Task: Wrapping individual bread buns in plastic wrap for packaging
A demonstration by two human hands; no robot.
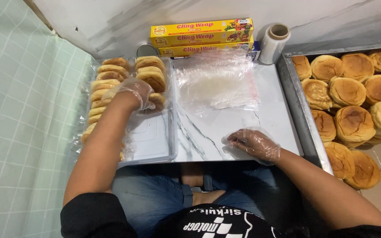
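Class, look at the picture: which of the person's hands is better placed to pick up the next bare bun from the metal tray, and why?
Probably the right hand: it rests on the marble table beside the metal tray of bare buns. The left hand is across at the wrapped buns.

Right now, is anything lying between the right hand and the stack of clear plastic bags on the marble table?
Nothing visible does. The right hand rests on the marble table near its front edge, and the clear plastic bags lie further back. Only bare tabletop shows between them. The left hand is off in the tray of wrapped buns.
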